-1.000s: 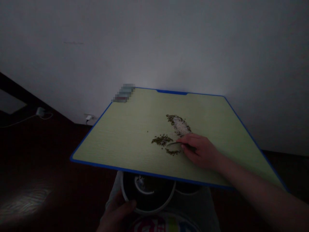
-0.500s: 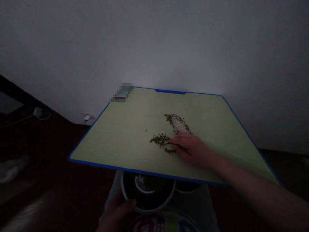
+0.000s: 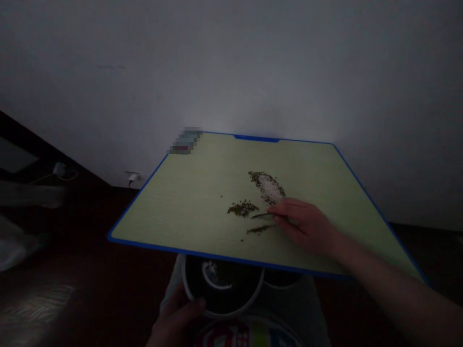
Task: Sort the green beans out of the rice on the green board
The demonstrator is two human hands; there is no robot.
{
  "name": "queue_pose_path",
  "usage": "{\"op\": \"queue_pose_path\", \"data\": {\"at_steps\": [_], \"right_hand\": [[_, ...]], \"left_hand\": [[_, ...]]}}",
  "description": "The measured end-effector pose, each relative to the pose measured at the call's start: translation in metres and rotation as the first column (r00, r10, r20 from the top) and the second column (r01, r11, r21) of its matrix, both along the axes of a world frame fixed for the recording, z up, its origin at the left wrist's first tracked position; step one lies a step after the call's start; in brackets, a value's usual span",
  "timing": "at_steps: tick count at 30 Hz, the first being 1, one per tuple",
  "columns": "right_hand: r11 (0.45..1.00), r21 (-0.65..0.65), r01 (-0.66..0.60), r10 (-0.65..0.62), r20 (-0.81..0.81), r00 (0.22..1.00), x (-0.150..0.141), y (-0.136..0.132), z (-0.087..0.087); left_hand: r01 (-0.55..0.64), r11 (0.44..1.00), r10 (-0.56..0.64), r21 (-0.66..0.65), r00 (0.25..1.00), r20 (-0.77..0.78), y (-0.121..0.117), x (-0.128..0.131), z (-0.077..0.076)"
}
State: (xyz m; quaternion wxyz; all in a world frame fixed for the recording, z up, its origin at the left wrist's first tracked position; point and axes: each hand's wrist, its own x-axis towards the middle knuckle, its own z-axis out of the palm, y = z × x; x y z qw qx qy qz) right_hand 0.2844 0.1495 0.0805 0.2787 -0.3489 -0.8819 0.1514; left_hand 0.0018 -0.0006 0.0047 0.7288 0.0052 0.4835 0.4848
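Observation:
My right hand (image 3: 306,225) is closed around a thin, dark, stick-like tool (image 3: 261,215) just over the table. Left of the tool's tip lies a small pile of green beans (image 3: 241,208). A thin line of beans (image 3: 261,229) runs below the tool. Beyond the fingers spreads a patch of white grains (image 3: 268,185) edged with more beans. In my lap, my left hand (image 3: 179,311) grips the rim of a bowl (image 3: 249,308), thumb over the edge. Inside the bowl it is dark, with some contents and a bright reflection.
The pale folding table (image 3: 173,207) has a blue edge and stands against a wall. A pixelated object (image 3: 185,140) lies at its far left corner. A second container (image 3: 280,278) sits partly under the front edge. A plug (image 3: 133,178) is on the wall at left.
My right hand has drawn the tool rightward, away from the bean pile. Beans below it now form a thinner line, with a stray one nearer the front. My left hand stays on the bowl.

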Motion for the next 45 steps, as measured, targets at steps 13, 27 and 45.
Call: {"op": "queue_pose_path", "data": {"at_steps": [13, 27, 45], "right_hand": [[0.89, -0.136, 0.436, -0.406, 0.2, 0.892, 0.025, -0.021, -0.007], [0.931, -0.227, 0.286, -0.234, 0.233, 0.944, -0.034, -0.022, 0.003], [0.866, -0.479, 0.145, -0.089, 0.137, 0.987, -0.05, -0.017, 0.018]], "left_hand": [[0.031, 0.999, -0.035, 0.042, 0.994, 0.1, 0.001, -0.004, -0.007], [0.128, 0.981, -0.137, 0.144, 0.989, 0.057, 0.0, 0.001, -0.008], [0.124, 0.981, -0.135, 0.147, 0.989, 0.063, -0.001, 0.007, -0.007]]}}
